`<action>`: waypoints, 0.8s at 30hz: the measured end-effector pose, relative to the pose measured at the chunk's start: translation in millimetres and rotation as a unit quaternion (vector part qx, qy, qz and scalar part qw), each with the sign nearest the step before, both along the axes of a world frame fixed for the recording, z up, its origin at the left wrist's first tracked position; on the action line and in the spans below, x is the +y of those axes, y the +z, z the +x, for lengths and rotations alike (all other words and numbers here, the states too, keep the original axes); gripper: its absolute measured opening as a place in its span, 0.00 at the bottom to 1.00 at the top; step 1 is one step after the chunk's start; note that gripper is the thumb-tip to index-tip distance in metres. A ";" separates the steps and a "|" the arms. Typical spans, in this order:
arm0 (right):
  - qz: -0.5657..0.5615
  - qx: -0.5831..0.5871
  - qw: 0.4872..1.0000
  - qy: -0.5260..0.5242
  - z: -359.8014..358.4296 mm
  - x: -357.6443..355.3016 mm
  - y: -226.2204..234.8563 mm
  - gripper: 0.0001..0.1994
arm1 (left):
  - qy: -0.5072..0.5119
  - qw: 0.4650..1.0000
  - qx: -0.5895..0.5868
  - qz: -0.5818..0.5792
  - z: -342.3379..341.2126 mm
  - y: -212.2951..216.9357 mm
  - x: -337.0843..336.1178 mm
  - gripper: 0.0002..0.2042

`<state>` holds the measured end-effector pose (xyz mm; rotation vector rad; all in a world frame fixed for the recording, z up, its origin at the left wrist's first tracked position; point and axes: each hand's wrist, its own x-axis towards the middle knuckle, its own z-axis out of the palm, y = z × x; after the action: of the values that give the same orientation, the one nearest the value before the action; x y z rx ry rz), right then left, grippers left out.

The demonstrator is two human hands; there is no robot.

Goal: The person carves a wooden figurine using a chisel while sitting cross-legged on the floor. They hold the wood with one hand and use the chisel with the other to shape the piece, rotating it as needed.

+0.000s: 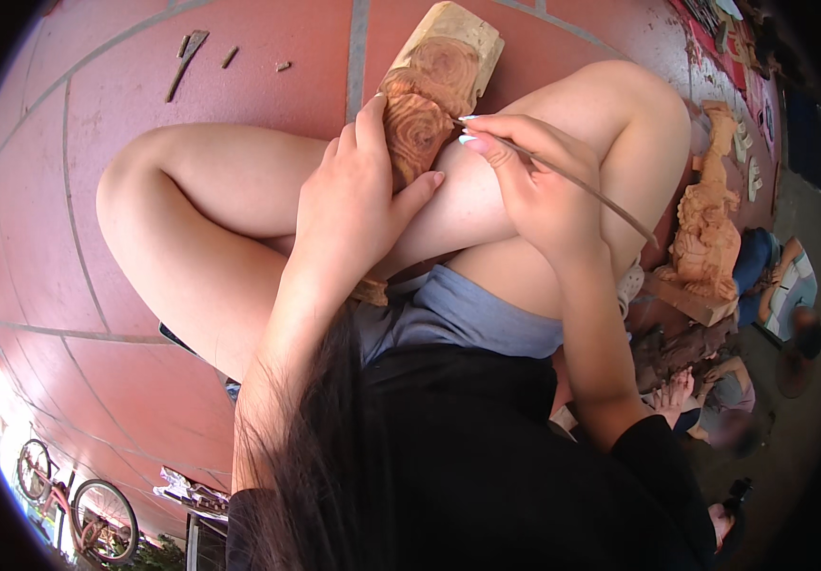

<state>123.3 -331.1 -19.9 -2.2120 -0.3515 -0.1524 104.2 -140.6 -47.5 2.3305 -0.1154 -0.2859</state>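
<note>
A partly carved wood block (434,76), pale at the far end and reddish-brown with swirling grain nearer me, rests by my crossed legs. My left hand (346,195) is closed around its near left part, fingers along the left side and thumb at the near right. Pinched between the thumb and fingers of my right hand (548,181) is a slim, slightly curved brown rod-like tool (615,207). Its front tip meets the block's right edge, while the back end sticks out past my wrist. Whether that tip is a blade or a file cannot be made out.
On the red tiled floor (125,86) lie a flat-ended chisel-like tool (185,65) and small dark pieces (230,57). A large carved wooden figure (705,233) is at the right. Other people (791,295) sit beyond it. A bicycle (78,509) appears at the lower left.
</note>
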 end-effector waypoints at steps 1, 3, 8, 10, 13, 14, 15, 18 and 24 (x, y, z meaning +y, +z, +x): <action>-0.012 -0.012 1.000 0.012 -0.5 0.7 0.4 0.05 | 0.000 1.000 0.003 0.002 -0.3 -0.1 0.1 0.40; -0.036 -0.036 0.998 0.035 -1.6 2.1 1.7 0.05 | 0.001 1.000 0.009 0.007 -0.8 0.0 -0.5 0.40; 0.022 0.017 1.000 -0.004 -2.9 0.5 -1.0 0.06 | 0.002 1.000 0.005 0.011 -1.3 1.2 -1.1 0.40; -0.021 0.014 1.000 -0.009 -2.7 0.8 0.4 0.06 | 0.003 1.000 0.002 0.011 -1.7 1.3 -0.7 0.40; 0.010 0.036 0.999 0.014 -5.0 1.8 5.5 0.06 | 0.002 1.000 0.012 0.016 -1.3 2.6 -0.7 0.40; 0.049 0.056 0.997 0.016 -6.3 2.0 7.5 0.05 | 0.001 1.000 0.017 0.018 -0.8 3.2 -0.8 0.40; 0.088 0.075 0.993 0.018 -6.6 2.1 8.7 0.05 | 0.000 1.000 0.022 0.020 -0.3 3.5 -0.8 0.40; -0.020 -0.023 1.000 -0.006 -0.5 -2.2 -6.6 0.05 | 0.001 1.000 0.009 0.018 -1.1 3.3 -0.9 0.40; 0.071 0.012 0.997 0.042 -5.4 0.7 1.2 0.05 | -0.004 1.000 0.016 0.024 -0.3 2.9 -1.3 0.40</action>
<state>117.9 -330.5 -18.6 -2.0535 -0.4084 -0.1016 103.9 -141.9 -44.6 2.3726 -0.1043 -0.3327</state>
